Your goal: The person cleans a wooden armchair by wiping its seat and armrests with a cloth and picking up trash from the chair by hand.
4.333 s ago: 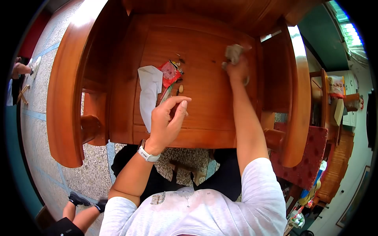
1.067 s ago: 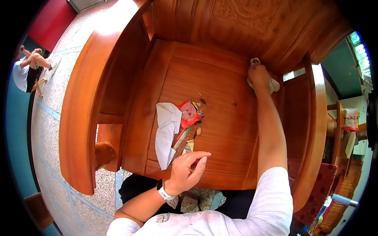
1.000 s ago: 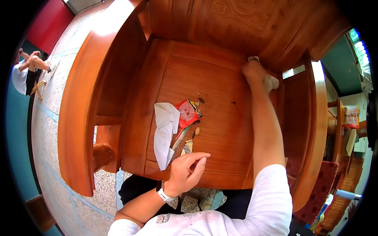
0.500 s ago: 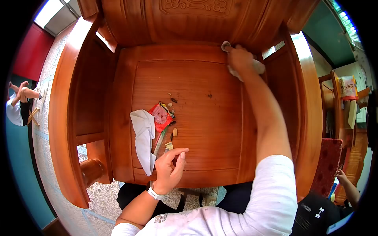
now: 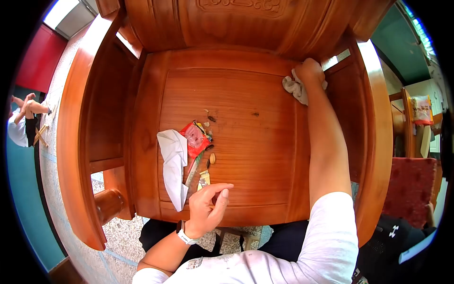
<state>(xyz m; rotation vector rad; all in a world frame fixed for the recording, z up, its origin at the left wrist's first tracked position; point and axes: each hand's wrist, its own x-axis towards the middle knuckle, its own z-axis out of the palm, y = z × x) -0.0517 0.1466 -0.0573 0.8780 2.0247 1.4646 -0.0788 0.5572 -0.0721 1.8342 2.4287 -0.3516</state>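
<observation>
At the back right corner of the wooden chair seat, my right hand is closed on a crumpled pale cloth. My left hand hovers over the seat's front edge, fingers curled towards the thumb; whether anything is pinched there is too small to tell. Just beyond it lie a small yellowish wrapper, a folded white paper and a red packet. Several seeds or shells, one of them a light brown shell, are scattered beside the packet.
Broad wooden armrests flank the seat on the left and right, with a carved backrest behind. A seated person is at the far left. At the right are a dark red patterned cushion and a black bag.
My right hand has moved with the cloth along the seat's back edge, further into the right corner. My left hand keeps its curled pose. The camera view has shifted.
</observation>
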